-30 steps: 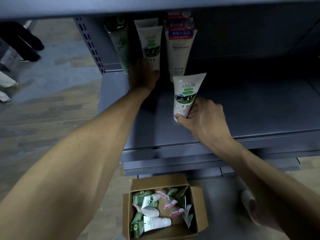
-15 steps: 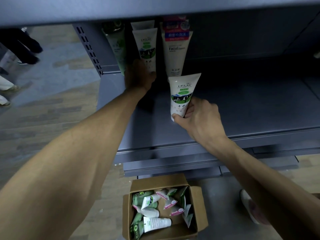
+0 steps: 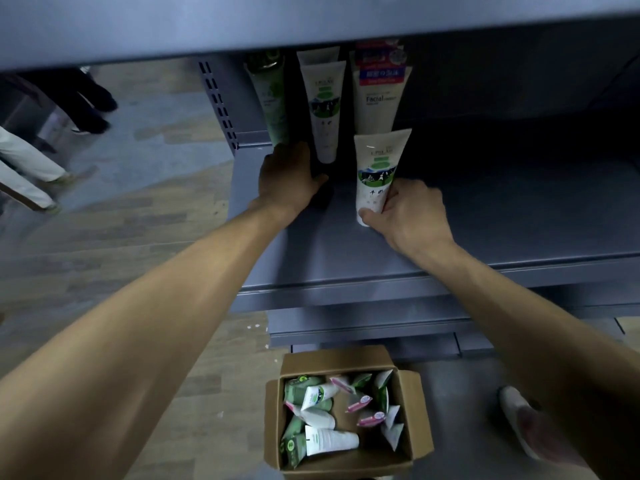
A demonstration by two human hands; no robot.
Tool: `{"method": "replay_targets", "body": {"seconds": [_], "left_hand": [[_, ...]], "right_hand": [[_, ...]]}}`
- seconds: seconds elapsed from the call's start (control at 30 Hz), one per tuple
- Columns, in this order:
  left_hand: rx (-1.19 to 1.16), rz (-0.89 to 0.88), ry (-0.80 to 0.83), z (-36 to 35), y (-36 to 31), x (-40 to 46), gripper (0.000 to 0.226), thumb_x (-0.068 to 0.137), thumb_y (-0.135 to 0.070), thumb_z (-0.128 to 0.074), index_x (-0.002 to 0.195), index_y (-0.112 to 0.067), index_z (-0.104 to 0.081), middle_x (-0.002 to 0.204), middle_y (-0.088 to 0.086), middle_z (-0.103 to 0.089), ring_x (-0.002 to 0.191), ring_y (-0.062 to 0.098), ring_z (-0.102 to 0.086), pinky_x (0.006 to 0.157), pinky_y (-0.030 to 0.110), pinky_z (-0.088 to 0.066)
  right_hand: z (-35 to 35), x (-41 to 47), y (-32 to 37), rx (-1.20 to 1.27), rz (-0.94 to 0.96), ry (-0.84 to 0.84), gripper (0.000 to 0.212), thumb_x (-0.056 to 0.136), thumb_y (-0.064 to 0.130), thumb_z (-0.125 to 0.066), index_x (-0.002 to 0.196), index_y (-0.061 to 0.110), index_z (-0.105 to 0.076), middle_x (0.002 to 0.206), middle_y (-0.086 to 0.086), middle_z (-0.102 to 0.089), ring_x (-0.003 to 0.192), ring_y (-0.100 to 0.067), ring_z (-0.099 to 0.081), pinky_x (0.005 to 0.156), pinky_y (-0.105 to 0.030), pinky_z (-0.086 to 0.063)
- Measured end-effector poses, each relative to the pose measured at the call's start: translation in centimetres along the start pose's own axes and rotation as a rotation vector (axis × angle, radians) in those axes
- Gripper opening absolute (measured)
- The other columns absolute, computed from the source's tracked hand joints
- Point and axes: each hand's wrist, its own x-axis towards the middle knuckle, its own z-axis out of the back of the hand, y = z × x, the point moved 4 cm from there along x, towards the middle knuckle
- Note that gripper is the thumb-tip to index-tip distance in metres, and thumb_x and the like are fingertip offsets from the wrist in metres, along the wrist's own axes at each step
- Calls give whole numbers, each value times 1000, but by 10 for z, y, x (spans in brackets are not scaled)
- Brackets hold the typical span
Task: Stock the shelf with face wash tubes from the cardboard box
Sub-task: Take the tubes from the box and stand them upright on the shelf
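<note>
Tube going onto the shelf

Fingers of my right hand (image 3: 407, 211) curl round the lower end of a white face wash tube (image 3: 377, 174) with a green picture band, thumb under its cap. I hold it upright on the grey shelf (image 3: 502, 216), cap down and crimped end up, just in front of a taller white tube (image 3: 379, 95) with a red and blue label that stands at the back.

My left hand (image 3: 289, 178) reaches to the left end of the row, at the foot of a dark green tube (image 3: 272, 98) and just left of another white tube (image 3: 323, 109) with the same green band. My fingers there are hidden behind the back of my hand, so I cannot tell whether they grip anything or only rest against the tubes.

Below the shelf, on the floor between my arms, the cardboard box (image 3: 348, 410) sits open with a jumble of green, white and pink tubes lying in it. My shoe (image 3: 519, 420) shows to its right, and another person's legs (image 3: 31, 168) stand far off to the left
</note>
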Motion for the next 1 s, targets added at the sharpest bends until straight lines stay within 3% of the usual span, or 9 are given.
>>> {"method": "replay_targets", "body": {"seconds": [0.13, 0.23, 0.33, 0.47, 0.6, 0.73, 0.9, 1.0], "left_hand": [[119, -118, -21, 14, 11, -10, 43, 86, -40, -67, 109, -5, -55, 104, 19, -65, 98, 39, -58, 73, 38, -41], [142, -140, -10, 18, 22, -13, 45, 86, -40, -67, 111, -4, -55, 101, 19, -67, 97, 40, -60, 78, 43, -50], [181, -137, 2, 16, 28, -14, 47, 87, -43, -65, 111, -4, -55, 100, 18, -67, 95, 40, -61, 79, 46, -52], [194, -162, 0, 13, 30, -13, 45, 87, -42, -63, 111, -5, -55, 100, 18, -66, 94, 39, -61, 78, 45, -52], [168, -157, -2, 13, 32, -13, 44, 85, -42, -64, 113, -9, -54, 100, 15, -67, 92, 39, -63, 76, 45, -54], [176, -125, 14, 14, 35, -16, 42, 83, -44, -64, 112, -15, -55, 100, 8, -69, 92, 37, -64, 76, 42, -54], [197, -109, 14, 15, 39, -22, 38, 84, -43, -63, 112, -17, -58, 103, 4, -70, 93, 35, -65, 75, 36, -48], [190, -107, 6, 14, 44, -22, 36, 83, -44, -64, 107, -18, -58, 101, 3, -70, 91, 36, -65, 76, 37, -49]], "right_hand": [[-10, 16, 14, 20, 0, 43, 29, 79, 36, -75, 92, 11, -66, 88, 1, -69, 79, -17, -64, 56, -19, -42], [-17, 29, 23, -10, 13, 49, 33, 81, 40, -72, 95, 13, -63, 90, 1, -62, 81, -17, -59, 46, -14, -24], [-25, 41, 30, -33, 16, 42, 40, 82, 42, -71, 103, 9, -64, 99, -4, -63, 90, -19, -60, 48, -19, -29], [-32, 53, 39, -45, 25, 18, 45, 79, 39, -74, 108, 6, -63, 108, -9, -66, 101, -27, -63, 67, -25, -46], [-38, 63, 45, -51, -12, 19, 53, 79, 41, -73, 117, 7, -59, 118, -12, -60, 107, -29, -58, 69, -26, -40], [-42, 72, 50, -35, -22, 10, 55, 77, 40, -76, 117, 6, -60, 116, -12, -63, 106, -28, -62, 71, -24, -45], [-41, 76, 56, -49, -24, 0, 67, 77, 39, -77, 127, 3, -50, 127, -17, -54, 117, -33, -54, 87, -32, -48], [-42, 77, 59, -18, -47, -10, 66, 76, 37, -78, 126, 3, -50, 127, -17, -54, 115, -35, -56, 85, -31, -48]]}}
